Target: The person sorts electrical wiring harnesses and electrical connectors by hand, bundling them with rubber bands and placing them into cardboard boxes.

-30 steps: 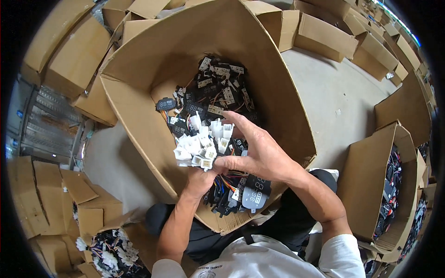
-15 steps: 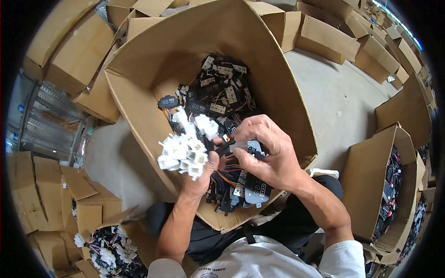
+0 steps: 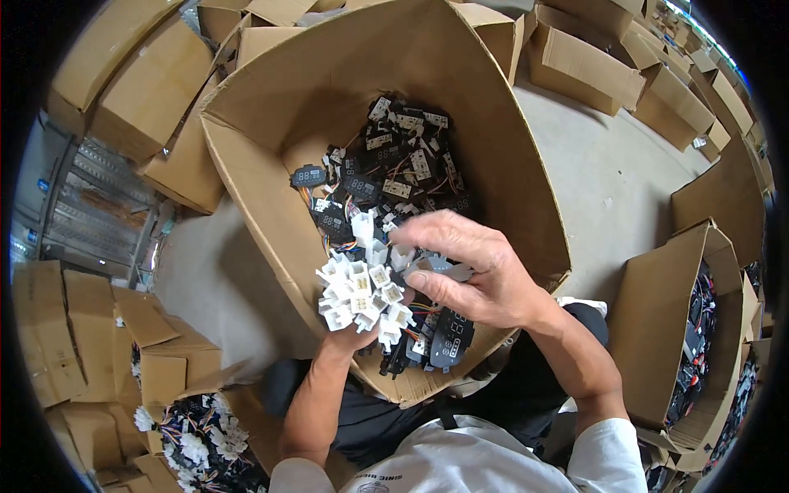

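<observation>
My left hand [image 3: 347, 339] is closed around a bunch of wired parts. Their white plastic connectors [image 3: 362, 289] fan out above it and hide most of its fingers. My right hand [image 3: 491, 275] hovers just right of the bunch, thumb and fingers apart, with slightly blurred fingertips near the connectors. Both hands are over the near end of a large cardboard box [image 3: 253, 218]. Deeper inside lies a heap of black digital display modules [image 3: 403, 160] with coloured wires and pale circuit boards. Below my right hand sits a dark display panel [image 3: 449, 337].
At lower left, a carton holds wire harnesses with white connectors [image 3: 197, 444]. A tall open carton [image 3: 649, 329] on the right contains black parts with coloured wires. More cardboard boxes [image 3: 579, 70] line the back, and a metal rack [image 3: 103, 201] stands at left.
The connector bunch has shifted right and turned, its white ends now facing up more. My right hand has gone from a near pinch beside the bunch to fingers spread.
</observation>
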Action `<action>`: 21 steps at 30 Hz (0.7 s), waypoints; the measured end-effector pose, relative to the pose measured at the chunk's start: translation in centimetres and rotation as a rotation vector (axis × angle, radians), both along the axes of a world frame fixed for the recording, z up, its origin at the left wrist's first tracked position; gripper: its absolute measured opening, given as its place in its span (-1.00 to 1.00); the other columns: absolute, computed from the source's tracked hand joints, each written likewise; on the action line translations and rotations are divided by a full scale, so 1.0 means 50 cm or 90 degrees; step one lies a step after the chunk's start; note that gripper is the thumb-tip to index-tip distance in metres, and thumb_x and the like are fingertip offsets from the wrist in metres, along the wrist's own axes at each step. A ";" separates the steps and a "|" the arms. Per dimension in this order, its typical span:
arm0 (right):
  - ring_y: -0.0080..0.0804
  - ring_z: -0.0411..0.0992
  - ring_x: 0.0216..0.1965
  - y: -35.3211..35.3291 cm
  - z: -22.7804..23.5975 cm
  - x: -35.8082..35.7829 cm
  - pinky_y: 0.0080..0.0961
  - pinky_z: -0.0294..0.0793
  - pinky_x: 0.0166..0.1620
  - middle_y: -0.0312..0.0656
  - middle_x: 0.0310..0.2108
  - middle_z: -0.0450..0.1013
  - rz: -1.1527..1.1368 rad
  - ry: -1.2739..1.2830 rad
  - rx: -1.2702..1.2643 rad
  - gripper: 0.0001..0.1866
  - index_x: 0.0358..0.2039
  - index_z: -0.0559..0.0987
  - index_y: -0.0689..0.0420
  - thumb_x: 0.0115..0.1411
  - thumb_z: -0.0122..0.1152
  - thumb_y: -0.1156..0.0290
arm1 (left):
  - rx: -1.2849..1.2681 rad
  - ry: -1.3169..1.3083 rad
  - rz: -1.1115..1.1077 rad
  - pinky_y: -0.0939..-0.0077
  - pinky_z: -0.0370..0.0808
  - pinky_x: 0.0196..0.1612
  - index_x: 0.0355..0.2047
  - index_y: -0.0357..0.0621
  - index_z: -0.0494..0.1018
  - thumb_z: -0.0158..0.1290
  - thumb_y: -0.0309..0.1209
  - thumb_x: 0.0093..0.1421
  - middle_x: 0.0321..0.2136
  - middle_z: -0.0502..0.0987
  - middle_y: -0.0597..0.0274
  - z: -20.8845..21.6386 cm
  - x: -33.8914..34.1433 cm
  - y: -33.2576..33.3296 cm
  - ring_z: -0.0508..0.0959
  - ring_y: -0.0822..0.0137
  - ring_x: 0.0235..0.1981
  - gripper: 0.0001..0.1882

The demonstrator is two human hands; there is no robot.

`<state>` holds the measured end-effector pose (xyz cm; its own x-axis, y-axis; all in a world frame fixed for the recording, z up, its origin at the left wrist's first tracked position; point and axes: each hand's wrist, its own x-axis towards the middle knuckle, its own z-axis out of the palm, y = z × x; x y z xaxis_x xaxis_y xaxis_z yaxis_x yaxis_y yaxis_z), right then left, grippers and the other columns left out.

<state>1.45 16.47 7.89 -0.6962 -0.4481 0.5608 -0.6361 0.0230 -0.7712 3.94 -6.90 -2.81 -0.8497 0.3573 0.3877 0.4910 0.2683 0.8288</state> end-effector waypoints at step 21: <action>-0.18 0.47 -0.07 -0.009 -0.023 -0.057 -0.35 0.49 -0.03 -0.04 -0.16 0.48 0.037 -0.040 0.096 -0.56 -0.07 0.62 0.27 0.08 0.45 0.32 | 0.100 -0.139 0.044 0.15 0.43 0.09 0.05 -0.21 0.45 0.08 -0.50 0.20 -0.04 0.53 0.07 -0.048 -0.032 0.003 0.52 0.08 0.01 -0.62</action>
